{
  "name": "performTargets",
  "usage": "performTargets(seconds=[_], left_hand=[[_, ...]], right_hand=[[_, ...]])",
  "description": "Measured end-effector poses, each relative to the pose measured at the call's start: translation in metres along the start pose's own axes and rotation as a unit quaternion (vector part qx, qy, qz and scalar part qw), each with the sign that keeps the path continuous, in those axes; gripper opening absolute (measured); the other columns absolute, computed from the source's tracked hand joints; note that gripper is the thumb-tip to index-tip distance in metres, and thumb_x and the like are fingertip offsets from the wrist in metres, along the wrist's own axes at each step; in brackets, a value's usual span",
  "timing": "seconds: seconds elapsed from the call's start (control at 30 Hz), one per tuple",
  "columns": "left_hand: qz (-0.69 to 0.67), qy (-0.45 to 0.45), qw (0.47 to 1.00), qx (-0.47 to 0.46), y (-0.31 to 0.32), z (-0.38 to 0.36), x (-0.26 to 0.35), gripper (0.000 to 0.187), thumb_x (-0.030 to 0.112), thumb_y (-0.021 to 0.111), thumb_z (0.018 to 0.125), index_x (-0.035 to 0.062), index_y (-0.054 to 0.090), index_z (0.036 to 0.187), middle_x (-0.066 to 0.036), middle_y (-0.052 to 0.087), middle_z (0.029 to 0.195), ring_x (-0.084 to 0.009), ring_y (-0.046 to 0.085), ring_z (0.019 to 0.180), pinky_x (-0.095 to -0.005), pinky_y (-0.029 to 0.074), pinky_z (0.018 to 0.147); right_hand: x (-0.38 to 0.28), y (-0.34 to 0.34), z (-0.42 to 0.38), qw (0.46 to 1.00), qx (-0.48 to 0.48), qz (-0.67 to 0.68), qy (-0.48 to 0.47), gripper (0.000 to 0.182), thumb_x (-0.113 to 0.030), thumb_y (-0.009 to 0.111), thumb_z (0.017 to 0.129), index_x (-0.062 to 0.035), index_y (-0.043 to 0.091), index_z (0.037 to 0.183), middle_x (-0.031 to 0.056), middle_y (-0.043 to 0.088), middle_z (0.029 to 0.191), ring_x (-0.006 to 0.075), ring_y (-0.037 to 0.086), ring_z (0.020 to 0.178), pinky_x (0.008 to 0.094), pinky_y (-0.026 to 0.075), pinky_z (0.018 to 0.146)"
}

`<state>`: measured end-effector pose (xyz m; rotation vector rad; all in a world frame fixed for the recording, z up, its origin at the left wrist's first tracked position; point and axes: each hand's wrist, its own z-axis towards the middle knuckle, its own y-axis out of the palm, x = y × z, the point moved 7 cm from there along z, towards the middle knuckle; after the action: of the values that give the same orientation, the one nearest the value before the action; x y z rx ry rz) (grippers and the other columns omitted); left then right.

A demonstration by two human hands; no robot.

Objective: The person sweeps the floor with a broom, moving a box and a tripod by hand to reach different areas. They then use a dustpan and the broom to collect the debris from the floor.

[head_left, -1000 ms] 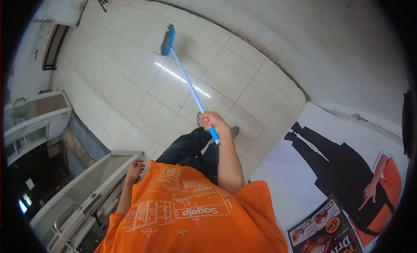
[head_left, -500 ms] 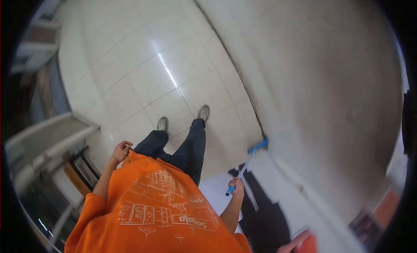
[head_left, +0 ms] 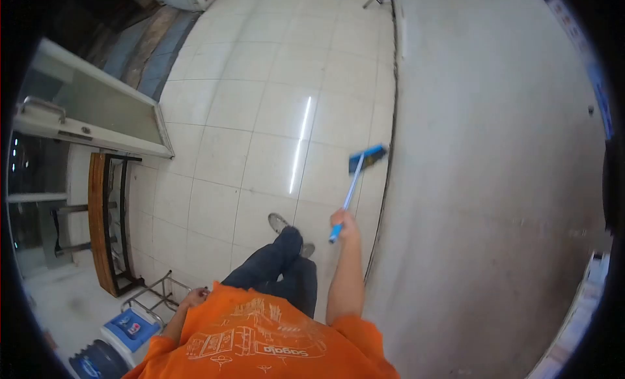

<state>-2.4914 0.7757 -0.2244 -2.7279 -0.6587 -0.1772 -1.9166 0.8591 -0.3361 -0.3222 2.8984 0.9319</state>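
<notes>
My right hand [head_left: 345, 223] is wrapped round the handle of a broom [head_left: 352, 190], close to its blue end grip. The blue broom head with dark bristles rests on the tiled floor [head_left: 267, 112], beside the foot of the wall. My left hand [head_left: 195, 297] hangs at the left side of the orange shirt [head_left: 260, 340], near a metal rack; its fingers look curled, but what they hold, if anything, is too small to make out.
A glass door [head_left: 97, 105] with a metal handle stands at the left. Below it are a wooden bench [head_left: 101, 223], a metal rack [head_left: 159, 294], a blue-lidded box [head_left: 133, 327] and a large water bottle [head_left: 97, 363]. A pale wall [head_left: 482, 183] runs along the right.
The view has turned and moved along the wall. The broom and my right hand have gone forward with it, and my feet have stepped. The bench, rack and box have come into fuller view.
</notes>
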Motion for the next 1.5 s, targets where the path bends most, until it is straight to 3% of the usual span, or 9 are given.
performTargets(seconds=[0.23, 0.43, 0.6, 0.87, 1.03, 1.2, 1.23, 1.33, 1.5], left_hand=[[-0.586, 0.008, 0.740, 0.332, -0.015, -0.072, 0.043, 0.019, 0.017, 0.046, 0.087, 0.0036, 0.052, 0.099, -0.011, 0.060, 0.083, -0.0141, 0.056, 0.067, -0.0257, 0.045, 0.056], [-0.576, -0.121, 0.768, 0.252, 0.131, -0.062, 0.056, 0.018, 0.020, 0.047, 0.087, 0.0049, 0.053, 0.096, -0.007, 0.058, 0.076, -0.0137, 0.055, 0.058, -0.0257, 0.045, 0.050], [-0.526, -0.090, 0.783, 0.320, 0.264, -0.053, 0.157, 0.020, 0.019, 0.050, 0.086, 0.0027, 0.053, 0.096, -0.007, 0.059, 0.077, -0.0147, 0.056, 0.063, -0.0268, 0.046, 0.052], [-0.211, 0.024, 0.891, 0.401, 0.366, -0.055, 0.256, 0.022, 0.020, 0.050, 0.086, 0.0015, 0.053, 0.097, -0.006, 0.058, 0.075, -0.0140, 0.055, 0.064, -0.0268, 0.045, 0.054], [-0.710, -0.183, 0.583, 0.350, 0.297, -0.141, 0.295, 0.018, 0.015, 0.043, 0.089, 0.0025, 0.053, 0.097, -0.007, 0.058, 0.079, -0.0128, 0.054, 0.066, -0.0248, 0.045, 0.058], [-0.766, -0.260, 0.546, 0.220, 0.376, -0.131, 0.329, 0.020, 0.014, 0.044, 0.088, 0.0009, 0.052, 0.101, -0.010, 0.059, 0.086, -0.0146, 0.056, 0.071, -0.0267, 0.046, 0.064], [-0.755, -0.277, 0.577, 0.146, 0.394, -0.122, 0.343, 0.024, 0.016, 0.047, 0.086, 0.0003, 0.052, 0.104, -0.012, 0.060, 0.090, -0.0162, 0.057, 0.075, -0.0280, 0.047, 0.067], [-0.674, -0.191, 0.691, 0.178, 0.403, -0.110, 0.365, 0.038, 0.024, 0.055, 0.081, -0.0016, 0.051, 0.109, -0.015, 0.059, 0.097, -0.0216, 0.059, 0.082, -0.0310, 0.046, 0.073], [-0.773, -0.216, 0.551, 0.227, 0.468, -0.082, 0.333, 0.044, 0.029, 0.061, 0.074, 0.0001, 0.054, 0.107, -0.019, 0.060, 0.098, -0.0266, 0.058, 0.090, -0.0331, 0.045, 0.078]], right_hand=[[-0.122, 0.174, -0.028, 0.911, 0.041, -0.391, -0.123, 0.016, -0.013, 0.043, 0.081, -0.0067, 0.044, 0.067, 0.0023, 0.040, 0.047, 0.0107, 0.036, 0.034, 0.0260, 0.034, 0.030], [-0.132, 0.283, 0.008, 0.829, -0.056, -0.544, -0.115, 0.011, -0.012, 0.042, 0.082, -0.0019, 0.042, 0.079, 0.0069, 0.041, 0.045, 0.0196, 0.045, 0.036, 0.0316, 0.040, 0.031], [-0.113, 0.235, 0.011, 0.328, -0.146, -0.922, -0.144, 0.032, -0.014, 0.048, 0.078, 0.0068, 0.041, 0.100, 0.0212, 0.057, 0.073, 0.0282, 0.061, 0.060, 0.0373, 0.048, 0.050], [0.106, 0.087, -0.036, 0.440, -0.329, -0.708, 0.445, 0.035, -0.024, 0.054, 0.079, -0.0028, 0.050, 0.051, 0.0065, 0.046, 0.043, 0.0155, 0.043, 0.035, 0.0297, 0.034, 0.037], [0.068, 0.043, 0.009, 0.174, -0.236, -0.905, 0.307, 0.020, -0.016, 0.059, 0.070, 0.0023, 0.063, 0.075, 0.0098, 0.060, 0.061, 0.0178, 0.057, 0.050, 0.0313, 0.046, 0.048], [-0.191, 0.072, 0.155, 0.400, -0.122, -0.867, 0.272, 0.024, -0.019, 0.052, 0.080, 0.0014, 0.057, 0.093, 0.0052, 0.048, 0.057, 0.0130, 0.045, 0.044, 0.0289, 0.041, 0.039], [-0.234, 0.074, 0.215, 0.285, -0.157, -0.933, 0.157, 0.021, -0.017, 0.052, 0.079, 0.0012, 0.057, 0.089, 0.0028, 0.042, 0.052, 0.0125, 0.042, 0.040, 0.0293, 0.038, 0.035], [-0.198, 0.222, 0.179, 0.300, -0.099, -0.949, -0.017, 0.021, -0.010, 0.047, 0.075, 0.0003, 0.047, 0.056, 0.0092, 0.047, 0.047, 0.0180, 0.050, 0.039, 0.0341, 0.039, 0.033], [-0.145, 0.198, 0.137, 0.424, -0.089, -0.901, -0.018, 0.024, -0.011, 0.049, 0.074, -0.0083, 0.041, 0.051, 0.0025, 0.040, 0.045, 0.0154, 0.041, 0.035, 0.0308, 0.035, 0.032]])
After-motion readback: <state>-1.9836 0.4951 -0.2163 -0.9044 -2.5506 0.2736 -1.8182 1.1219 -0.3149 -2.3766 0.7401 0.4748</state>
